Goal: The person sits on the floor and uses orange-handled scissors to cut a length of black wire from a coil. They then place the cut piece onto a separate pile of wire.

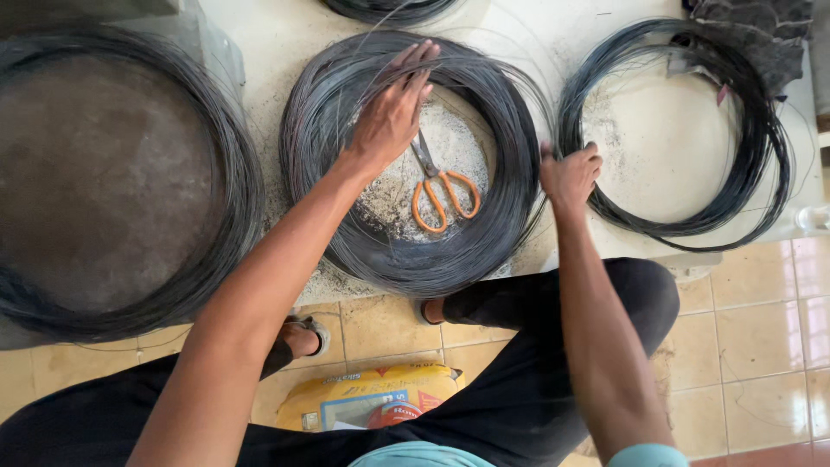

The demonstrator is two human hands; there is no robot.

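My left hand [393,108] lies flat, fingers stretched, on the top of a thick coil of dark wire [493,225] in the middle of a pale slab. Orange-handled scissors [439,192] lie inside that coil, just right of my left wrist. My right hand [569,173] is closed around strands at the left side of a thinner coil of dark wire [752,164] on the right; those strands run between the two coils.
A very large wire coil [233,173] rests on a brown round surface at left. Another coil [389,9] peeks in at the top edge. The pale slab [285,35] ends above a tiled floor [752,320]. A yellow sack [363,398] lies between my legs.
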